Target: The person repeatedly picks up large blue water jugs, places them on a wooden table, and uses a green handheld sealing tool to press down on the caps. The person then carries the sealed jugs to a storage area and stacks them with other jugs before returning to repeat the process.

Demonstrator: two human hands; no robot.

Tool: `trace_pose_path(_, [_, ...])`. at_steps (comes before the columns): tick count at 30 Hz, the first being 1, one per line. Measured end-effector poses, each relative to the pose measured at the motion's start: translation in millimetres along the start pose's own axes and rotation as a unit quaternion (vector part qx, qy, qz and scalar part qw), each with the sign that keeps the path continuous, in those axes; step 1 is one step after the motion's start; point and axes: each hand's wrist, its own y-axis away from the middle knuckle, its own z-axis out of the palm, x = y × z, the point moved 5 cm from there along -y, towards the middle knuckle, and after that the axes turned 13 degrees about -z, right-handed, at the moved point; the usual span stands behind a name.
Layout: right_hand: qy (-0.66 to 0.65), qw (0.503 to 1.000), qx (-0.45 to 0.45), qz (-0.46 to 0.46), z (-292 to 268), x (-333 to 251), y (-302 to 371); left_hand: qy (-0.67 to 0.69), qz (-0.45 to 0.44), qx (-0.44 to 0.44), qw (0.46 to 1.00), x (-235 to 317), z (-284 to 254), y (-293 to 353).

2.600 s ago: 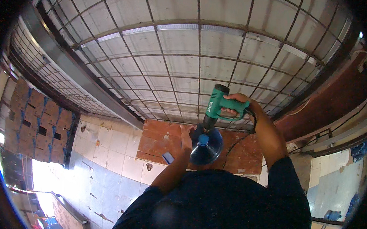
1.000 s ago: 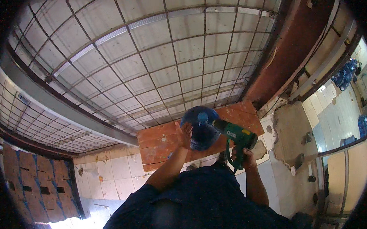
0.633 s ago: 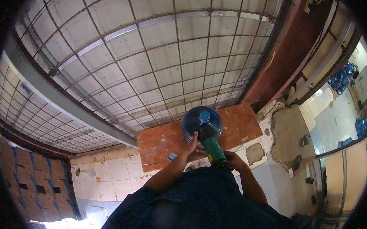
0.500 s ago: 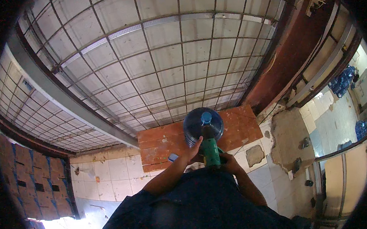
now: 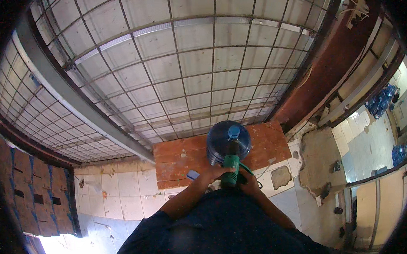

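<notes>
Gun (image 5: 231, 165): green body, dark nozzle; lies lengthwise between the person's torso and the jug, nozzle toward the jug; in this view the nozzle overlaps the jug's near side; whether it touches, cannot tell.
Left grip (image 5: 212, 173): at the gun's left flank; one digit laid across the top of the green barrel; the other fingers partly hidden; how far closed, cannot tell.
Right grip (image 5: 248, 184): curled about the gun's handle, on its right side; fingertips hidden; the looped handle shows just above the knuckles; a short bend of black cord (image 5: 260, 184) beside it.
Jug (image 5: 216, 139): clear blue, round, standing upright on the table; blue cap (image 5: 233, 131) on its neck; its far side near the mesh.
Table (image 5: 180, 157): low, red-brown, surface scuffed with pale specks; set along the foot of the mesh.
Small piece (image 5: 193, 174): blue and white, at the table's near edge, left of the left grip; kind unclear.
Mesh (image 5: 194, 77): dark rods in squares, before pale panels.
Floor (image 5: 129, 196): pale tiles, stained; bare broken patch (image 5: 320, 156) to the right.
Left side: brown stack (image 5: 33, 191) with blue strips; strong glare below it.
Far right: blue bottles (image 5: 382, 102) beyond a frame; small in view.
</notes>
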Motion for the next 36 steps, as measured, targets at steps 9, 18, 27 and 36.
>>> trace_pose_path(9, [0.218,0.973,-0.074,-0.010,32,7,-17,0.045,0.001,0.065,0.997,8,-34,32])
trace_pose_path(18, [0.229,0.972,-0.038,-0.023,-16,-14,-5,-0.077,0.012,0.017,0.997,4,1,-31])
trace_pose_path(27, [0.169,0.984,-0.041,-0.049,-8,10,-2,-0.055,0.008,0.005,0.998,9,-3,1])
trace_pose_path(36, [0.237,0.952,-0.188,-0.050,41,-51,-59,0.143,0.008,0.076,0.987,3,-68,52])
